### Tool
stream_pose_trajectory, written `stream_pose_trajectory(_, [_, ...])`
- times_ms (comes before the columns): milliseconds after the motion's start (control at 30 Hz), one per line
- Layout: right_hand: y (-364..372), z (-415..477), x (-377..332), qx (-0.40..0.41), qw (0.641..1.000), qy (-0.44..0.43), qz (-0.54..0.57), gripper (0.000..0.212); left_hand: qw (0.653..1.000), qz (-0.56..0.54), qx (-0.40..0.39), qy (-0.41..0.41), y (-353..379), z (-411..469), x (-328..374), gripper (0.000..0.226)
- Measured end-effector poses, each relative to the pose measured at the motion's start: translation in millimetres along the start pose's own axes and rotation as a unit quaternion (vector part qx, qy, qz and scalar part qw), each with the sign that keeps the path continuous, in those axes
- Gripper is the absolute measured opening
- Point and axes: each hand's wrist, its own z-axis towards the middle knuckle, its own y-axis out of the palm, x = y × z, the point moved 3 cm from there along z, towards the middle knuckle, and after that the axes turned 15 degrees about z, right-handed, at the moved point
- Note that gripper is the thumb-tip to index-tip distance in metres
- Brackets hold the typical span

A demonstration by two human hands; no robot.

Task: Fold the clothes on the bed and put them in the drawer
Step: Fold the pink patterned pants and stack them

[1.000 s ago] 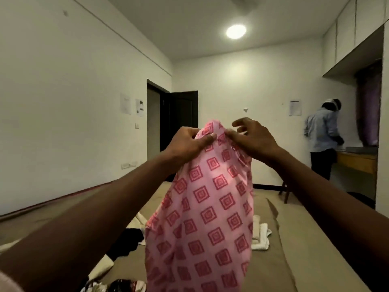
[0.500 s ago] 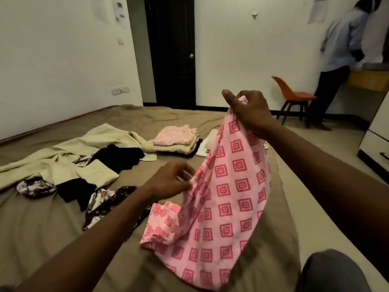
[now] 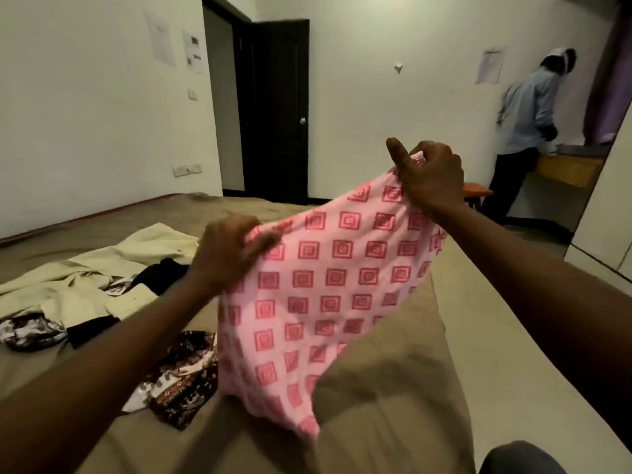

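Pink cloth (image 3: 328, 285) w/ the red square print is up in the air over the near corner of the bed (image 3: 393, 422), stretched btw both hands, its lower end dangling close to the sheet. Left hand (image 3: 229, 251) is clenched round one bunched edge, low and close in. Right hand (image 3: 431, 176) grasps the other end higher up, fabric gathered in the fist, thumb sticking out. Not folded yet, and no drawer I can pick out, only white cabinet fronts (image 3: 602, 217) at the right.

Risks, as I judge them:
- Both grips are on bunched fabric, not clean corners, so a fold from here prob. comes out skewed.
- Hands sit at uneven heights, so the top edge runs slanted; lay it down like that and it creases.
- If it drops leftward it lands on the brown printed cloth (image 3: 184, 381) just beside it, and the pile tangles.
- Fabric looks thin, so it could slip out of the right hand on a shake.

Count:
- In hand: one pink cloth, two hands on it.
- Loose on the bed, left side: one cream garment (image 3: 102, 268), two black pieces (image 3: 160, 275), one black-and-white printed piece (image 3: 30, 331), one brown printed cloth. Five approx., b/c overlaps hide edges.
- Bg: one other person (image 3: 526, 114) at a counter, one dark door (image 3: 277, 111), one orange chair (image 3: 477, 192), mostly hidden.
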Motion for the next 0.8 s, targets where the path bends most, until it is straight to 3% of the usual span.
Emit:
stream_pose_trajectory(133, [-19.0, 27.1, -53.3, 0.117, 0.989, -0.037, 0.086, 0.065, 0.981, 0.001, 0.192, 0.002, -100.6, 67.6, 11.3, 0.044])
stream_pose_trajectory(200, [-29.0, 27.7, -74.6, 0.144, 0.982, -0.038, 0.117, 0.065, 0.982, -0.024, 0.188, -0.002, -122.7, 78.0, 11.5, 0.04])
stream_pose_trajectory(300, [-26.3, 12.5, -80.7, 0.108, 0.99, -0.012, 0.088, 0.076, 0.984, -0.097, 0.055, -0.14, -105.5, 64.8, -20.3, 0.039])
stream_pose_trajectory(367, [-20.8, -1.6, -75.3, 0.077, 0.996, 0.009, 0.052, 0.08, 0.966, -0.125, 0.043, -0.224, -89.1, 44.6, -34.4, 0.031])
stream_pose_trajectory(500, [-8.9, -27.3, -69.1, -0.04, 0.998, 0.03, -0.04, 0.077, 0.927, -0.063, 0.22, -0.298, -89.9, 17.2, -24.5, 0.027])
stream_pose_trajectory(567, [-6.4, -33.3, -68.2, -0.085, 0.995, 0.045, -0.04, 0.072, 0.925, -0.023, 0.272, -0.264, -106.6, 21.9, -17.9, 0.024])
stream_pose_trajectory(667, [-10.0, -35.6, -53.2, -0.138, 0.985, 0.105, 0.021, 0.062, 0.966, -0.002, 0.187, -0.179, -113.2, 48.8, -27.0, 0.028])
stream_pose_trajectory(733, [-9.7, -38.7, -26.5, -0.184, 0.967, 0.169, 0.059, 0.058, 0.986, -0.053, 0.062, -0.148, -92.6, 68.6, -37.1, 0.029])
stream_pose_trajectory(800, [-2.7, -49.1, 14.0, -0.224, 0.947, 0.224, 0.055, 0.057, 0.98, -0.108, -0.076, -0.152, -49.9, 76.3, -44.7, 0.026])
